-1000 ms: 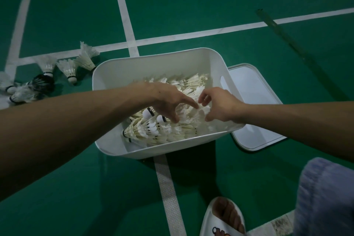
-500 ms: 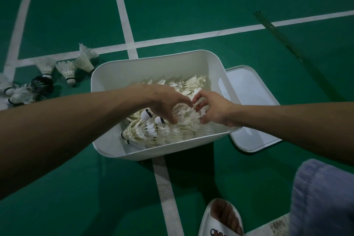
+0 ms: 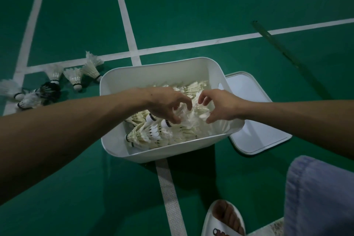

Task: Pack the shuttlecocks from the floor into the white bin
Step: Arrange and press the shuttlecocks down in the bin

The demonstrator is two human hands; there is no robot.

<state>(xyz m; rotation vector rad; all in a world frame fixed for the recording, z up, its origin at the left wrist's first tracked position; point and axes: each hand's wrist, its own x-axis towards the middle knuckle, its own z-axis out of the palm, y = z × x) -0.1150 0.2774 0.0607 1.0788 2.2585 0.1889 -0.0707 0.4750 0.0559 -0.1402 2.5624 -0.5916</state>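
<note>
A white bin [image 3: 162,151] of smooth, faintly glossy plastic holds feathery shuttlecocks [image 3: 145,134] beside a smooth plastic lid [image 3: 254,120], on a matt green floor [image 3: 191,5] with a rough-textured white line [image 3: 168,188] and soft grey-blue cloth [image 3: 321,197].

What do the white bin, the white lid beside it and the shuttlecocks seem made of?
White bin: probably moulded plastic, smooth and semi-matt, with rounded corners and a thin rim. Lid: seemingly the same plastic, flat with a raised edge. Shuttlecocks: thin off-white feathers, likely natural though possibly synthetic; rounded white bases with a dark band, cork or foam, unclear.
</note>
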